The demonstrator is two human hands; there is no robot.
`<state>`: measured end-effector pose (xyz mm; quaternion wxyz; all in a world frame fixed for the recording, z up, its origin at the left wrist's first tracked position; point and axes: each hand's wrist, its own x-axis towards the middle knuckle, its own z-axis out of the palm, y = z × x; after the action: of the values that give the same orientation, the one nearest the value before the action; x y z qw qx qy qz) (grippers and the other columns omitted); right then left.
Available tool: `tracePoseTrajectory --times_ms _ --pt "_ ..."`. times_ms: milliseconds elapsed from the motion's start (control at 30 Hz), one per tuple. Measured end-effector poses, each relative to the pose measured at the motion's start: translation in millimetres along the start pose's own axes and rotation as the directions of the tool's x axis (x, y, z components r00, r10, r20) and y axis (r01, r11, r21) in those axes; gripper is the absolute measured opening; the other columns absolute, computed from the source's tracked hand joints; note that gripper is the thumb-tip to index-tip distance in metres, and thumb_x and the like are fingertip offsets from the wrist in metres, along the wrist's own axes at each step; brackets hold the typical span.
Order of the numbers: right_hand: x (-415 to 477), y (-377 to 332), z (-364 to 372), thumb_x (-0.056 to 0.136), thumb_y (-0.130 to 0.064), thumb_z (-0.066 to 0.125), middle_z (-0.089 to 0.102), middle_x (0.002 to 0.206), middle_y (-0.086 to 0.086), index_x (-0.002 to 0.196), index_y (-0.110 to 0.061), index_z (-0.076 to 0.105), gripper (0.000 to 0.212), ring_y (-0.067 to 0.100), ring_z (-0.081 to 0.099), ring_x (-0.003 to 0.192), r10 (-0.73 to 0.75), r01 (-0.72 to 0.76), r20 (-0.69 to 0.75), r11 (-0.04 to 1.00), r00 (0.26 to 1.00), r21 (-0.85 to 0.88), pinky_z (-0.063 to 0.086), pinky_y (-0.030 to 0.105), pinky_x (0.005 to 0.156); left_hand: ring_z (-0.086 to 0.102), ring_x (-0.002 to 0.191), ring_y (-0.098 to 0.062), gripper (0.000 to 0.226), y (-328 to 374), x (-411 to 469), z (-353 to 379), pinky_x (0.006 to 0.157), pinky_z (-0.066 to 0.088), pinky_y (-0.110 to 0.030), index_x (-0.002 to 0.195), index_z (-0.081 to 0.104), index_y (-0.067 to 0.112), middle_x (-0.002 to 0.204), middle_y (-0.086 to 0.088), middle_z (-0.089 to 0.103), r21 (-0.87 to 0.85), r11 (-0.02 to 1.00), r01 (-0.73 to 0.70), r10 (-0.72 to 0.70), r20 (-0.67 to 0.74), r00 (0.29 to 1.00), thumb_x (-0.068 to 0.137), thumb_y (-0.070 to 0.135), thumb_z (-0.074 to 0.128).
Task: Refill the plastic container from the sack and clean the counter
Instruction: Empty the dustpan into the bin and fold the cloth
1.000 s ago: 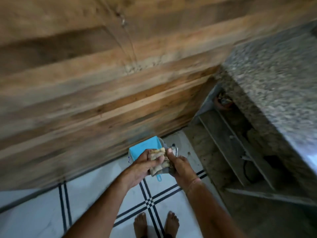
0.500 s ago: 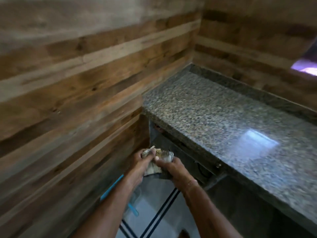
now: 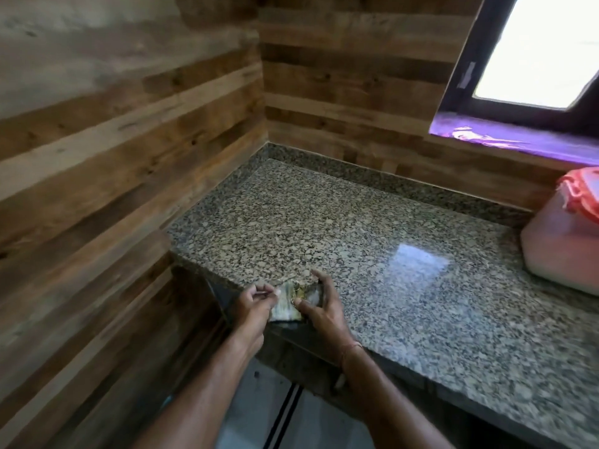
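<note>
A folded, stained cleaning cloth (image 3: 288, 304) sits between my two hands at the front edge of the speckled granite counter (image 3: 372, 241). My left hand (image 3: 254, 306) pinches its left side with curled fingers. Thumb and fingers of my right hand (image 3: 319, 306) grip its right side. At the far right of the counter stands the plastic container (image 3: 560, 241), pale and translucent, with a red clip-on lid (image 3: 580, 192). No sack is in view.
Wood-plank walls close the counter's left and back sides, meeting in a corner. A dark-framed window (image 3: 531, 50) with a purple-lit sill is above the container. Under the counter's edge lie a dark cavity and white floor tiles (image 3: 311, 426) with black lines.
My view has swung up from the floor and the blue dustpan to the counter. Both hands have carried the cloth up to the counter's front edge. The container has come into view.
</note>
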<state>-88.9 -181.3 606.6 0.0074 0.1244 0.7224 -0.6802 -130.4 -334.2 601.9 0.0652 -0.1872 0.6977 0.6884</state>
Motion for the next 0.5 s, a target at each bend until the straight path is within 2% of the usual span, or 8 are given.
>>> tracePoseTrajectory --times_ms 100,200,300,333,400,500 --pt "17 2 -15 0.087 -0.019 0.075 0.065 0.114 -0.002 0.126 -0.042 0.057 0.049 0.024 0.069 0.099 -0.029 0.023 -0.046 0.992 0.999 -0.126 0.062 0.052 0.086 0.071 0.095 -0.016 0.020 -2 21 24 0.069 0.056 -0.017 0.099 0.072 0.005 0.102 -0.006 0.076 0.017 1.000 0.006 -0.009 0.138 0.990 0.094 -0.011 0.061" --pt "37 5 -23 0.089 -0.010 0.075 0.066 0.120 -0.007 0.112 -0.023 0.071 0.026 0.016 0.068 0.106 0.006 -0.015 -0.057 0.985 0.998 -0.173 0.062 0.036 0.090 0.072 0.110 -0.017 0.038 -12 53 38 0.085 0.060 -0.025 0.115 0.076 0.013 0.120 -0.004 0.076 0.121 0.993 0.001 -0.034 0.276 0.961 0.094 -0.013 0.058" --pt "59 19 -27 0.089 -0.006 0.076 0.071 0.119 -0.006 0.116 -0.014 0.075 0.029 -0.002 0.066 0.093 0.055 -0.069 -0.062 0.966 0.997 -0.250 0.058 0.014 0.078 0.069 0.116 -0.015 0.048 -22 84 47 0.094 0.057 -0.025 0.125 0.072 0.019 0.133 0.002 0.071 0.308 0.950 -0.055 -0.053 0.331 0.942 0.090 -0.012 0.064" --pt "67 24 -26 0.088 -0.007 0.078 0.072 0.121 -0.003 0.118 -0.014 0.074 0.032 -0.005 0.064 0.092 0.067 -0.088 -0.080 0.950 0.994 -0.300 0.054 0.009 0.075 0.067 0.119 -0.015 0.050 -24 93 48 0.092 0.055 -0.020 0.127 0.071 0.019 0.135 0.002 0.069 0.361 0.930 -0.078 -0.056 0.345 0.937 0.089 -0.012 0.066" --pt "77 29 -20 0.086 -0.012 0.080 0.071 0.125 0.000 0.119 -0.018 0.074 0.034 0.001 0.061 0.100 0.073 -0.108 -0.103 0.914 0.992 -0.392 0.049 0.009 0.075 0.065 0.118 -0.012 0.053 -26 105 48 0.081 0.050 -0.009 0.132 0.068 0.019 0.139 0.002 0.066 0.460 0.876 -0.144 -0.034 0.357 0.934 0.087 -0.008 0.071" --pt "94 44 -9 0.089 -0.018 0.076 0.059 0.126 -0.001 0.119 -0.019 0.071 0.030 0.014 0.056 0.111 0.088 -0.141 -0.125 0.842 0.988 -0.521 0.052 0.020 0.090 0.062 0.108 -0.009 0.061 -28 124 46 0.066 0.044 -0.004 0.140 0.063 0.024 0.143 0.002 0.062 0.587 0.767 -0.259 0.021 0.382 0.924 0.086 -0.002 0.076"
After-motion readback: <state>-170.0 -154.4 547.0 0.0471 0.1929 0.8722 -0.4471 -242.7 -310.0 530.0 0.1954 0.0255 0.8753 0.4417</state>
